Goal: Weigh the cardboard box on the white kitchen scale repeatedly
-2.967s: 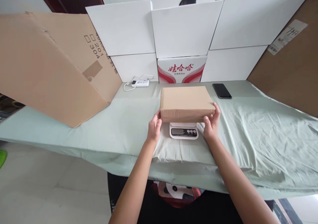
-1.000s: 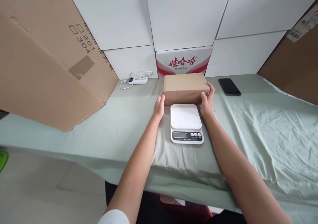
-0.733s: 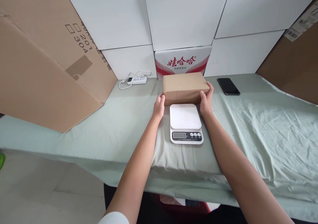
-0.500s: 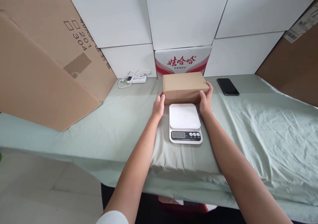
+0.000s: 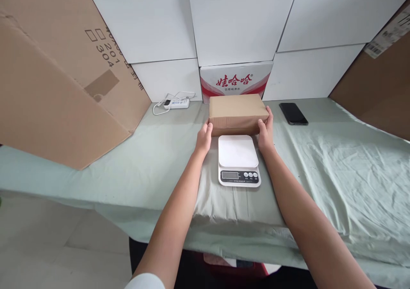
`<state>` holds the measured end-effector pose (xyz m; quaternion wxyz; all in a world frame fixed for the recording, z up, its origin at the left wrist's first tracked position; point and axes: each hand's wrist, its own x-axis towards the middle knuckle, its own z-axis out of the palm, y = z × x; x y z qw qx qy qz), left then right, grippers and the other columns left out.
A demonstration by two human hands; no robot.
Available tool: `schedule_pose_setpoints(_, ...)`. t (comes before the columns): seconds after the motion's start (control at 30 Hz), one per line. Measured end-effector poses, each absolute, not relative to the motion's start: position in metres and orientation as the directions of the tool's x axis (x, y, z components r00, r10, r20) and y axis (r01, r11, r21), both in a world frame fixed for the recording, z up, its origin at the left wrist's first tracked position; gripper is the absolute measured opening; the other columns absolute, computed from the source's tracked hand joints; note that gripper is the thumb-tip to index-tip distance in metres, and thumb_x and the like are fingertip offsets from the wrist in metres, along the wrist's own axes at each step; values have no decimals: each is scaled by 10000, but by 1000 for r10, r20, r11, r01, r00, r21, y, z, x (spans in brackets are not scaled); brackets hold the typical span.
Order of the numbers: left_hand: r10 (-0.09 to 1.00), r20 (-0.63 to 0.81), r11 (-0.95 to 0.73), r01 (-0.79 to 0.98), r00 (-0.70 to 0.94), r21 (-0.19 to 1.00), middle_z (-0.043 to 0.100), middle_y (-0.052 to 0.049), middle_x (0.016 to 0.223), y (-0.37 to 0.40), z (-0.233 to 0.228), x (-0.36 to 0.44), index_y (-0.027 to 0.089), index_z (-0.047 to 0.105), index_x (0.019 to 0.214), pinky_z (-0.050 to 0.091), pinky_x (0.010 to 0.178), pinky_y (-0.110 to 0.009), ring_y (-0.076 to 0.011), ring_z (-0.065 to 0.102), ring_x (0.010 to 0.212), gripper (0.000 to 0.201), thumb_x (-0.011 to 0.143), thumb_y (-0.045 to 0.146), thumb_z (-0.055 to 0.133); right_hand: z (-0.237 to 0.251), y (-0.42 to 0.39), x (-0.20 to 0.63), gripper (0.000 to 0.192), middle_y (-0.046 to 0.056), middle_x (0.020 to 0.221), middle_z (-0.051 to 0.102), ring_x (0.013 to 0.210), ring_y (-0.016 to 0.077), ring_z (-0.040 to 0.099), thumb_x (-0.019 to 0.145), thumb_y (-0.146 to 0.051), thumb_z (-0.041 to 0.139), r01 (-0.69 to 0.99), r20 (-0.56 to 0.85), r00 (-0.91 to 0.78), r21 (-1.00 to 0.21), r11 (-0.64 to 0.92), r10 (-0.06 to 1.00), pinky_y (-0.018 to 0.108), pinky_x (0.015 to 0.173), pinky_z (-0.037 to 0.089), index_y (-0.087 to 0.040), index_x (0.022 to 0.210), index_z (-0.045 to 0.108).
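- Cardboard box (image 5: 238, 106), plain brown and shut, is just behind the white scale (image 5: 238, 152), over the green cloth (image 5: 153, 169) and in front of the printed carton (image 5: 235, 76); its underside is hidden, so from my end I cannot tell whether it rests on the cloth or is held slightly off it
- Left hand (image 5: 204, 137): I see the thumb against the near left corner, with the other fingers mostly hidden round that end, so I cannot tell how closely they are pressed together
- Right hand (image 5: 266, 131): thumb flat on the front face near its right edge, fingers curled round the right end, pinching the corner; together the two hands clasp the box by opposite ends
- I judge the walls stiff enough for a steady squeeze, though thumbs dug into the middle of a face could dent them
- Weight I cannot read with the contents unseen; I would assume light to moderate
- Dry board should grip well against bare skin, so I expect little slipping
- Best hold, to my mind: both short ends, low by the corners, where cardboard is strongest
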<state>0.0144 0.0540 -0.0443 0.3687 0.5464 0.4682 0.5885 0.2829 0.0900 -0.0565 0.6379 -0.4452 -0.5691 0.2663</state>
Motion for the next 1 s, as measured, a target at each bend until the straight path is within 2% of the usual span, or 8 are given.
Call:
schedule_pose_setpoints(0.17, 906, 414, -392, 199, -84, 898, 744, -157, 1600, 18, -5, 12, 243, 647, 1612, 507, 1277, -518, -408, 655, 1529, 928, 997, 913, 462, -30, 63, 287, 938, 117, 1819, 401, 1748, 400, 338, 942, -773, 589, 243, 659, 188, -749, 616, 728, 708, 1470, 202, -320, 1727, 347)
schedule_pose_setpoints(0.3, 889, 453, -443, 129, -61, 887, 693, -125, 1672, -42, 0, 11, 268, 621, 1646, 473, 1334, -470, -377, 585, 1624, 846, 1052, 845, 449, -15, 7, 302, 848, 93, 1825, 392, 1738, 427, 356, 999, -727, 587, 328, 714, 133, -686, 649, 687, 759, 1450, 217, -379, 1736, 352)
schedule_pose_setpoints(0.47, 905, 424, -420, 76, -45, 904, 746, -145, 1593, -93, -28, 11, 260, 662, 1606, 470, 1359, -523, -380, 616, 1597, 810, 1070, 818, 423, -39, -48, 313, 835, 103, 1776, 449, 1683, 462, 422, 989, -737, 622, 367, 723, 118, -668, 647, 680, 808, 1395, 286, -405, 1720, 390)
schedule_pose_setpoints(0.6, 906, 419, -413, 94, -65, 906, 733, -140, 1611, -96, -38, 11, 272, 649, 1616, 478, 1347, -540, -385, 619, 1587, 771, 1090, 783, 412, -52, -53, 311, 878, 125, 1774, 467, 1667, 448, 442, 972, -763, 625, 351, 671, 110, -716, 603, 733, 759, 1375, 361, -358, 1716, 398)
schedule_pose_setpoints(0.7, 912, 404, -393, 132, -75, 910, 724, -141, 1625, -94, -36, 11, 275, 638, 1624, 536, 1273, -531, -388, 645, 1552, 780, 1090, 791, 400, -49, -50, 311, 899, 158, 1749, 502, 1657, 449, 445, 967, -772, 625, 362, 640, 105, -737, 570, 761, 749, 1370, 372, -302, 1707, 423)
schedule_pose_setpoints(0.8, 916, 394, -378, 160, -82, 912, 756, -157, 1572, -93, -33, 11, 262, 649, 1605, 564, 1226, -524, -395, 671, 1515, 845, 1059, 853, 391, -46, -49, 314, 891, 168, 1731, 526, 1635, 451, 468, 976, -765, 613, 387, 641, 91, -728, 566, 762, 754, 1355, 386, -289, 1707, 431)
schedule_pose_setpoints(1.0, 916, 391, -374, 161, -86, 913, 780, -156, 1525, -91, -32, 12, 270, 653, 1595, 549, 1246, -531, -400, 680, 1508, 872, 1032, 889, 407, -43, -50, 316, 832, 155, 1687, 571, 1568, 431, 552, 1001, -729, 599, 417, 667, 72, -696, 585, 742, 682, 1284, 491, -309, 1702, 446)
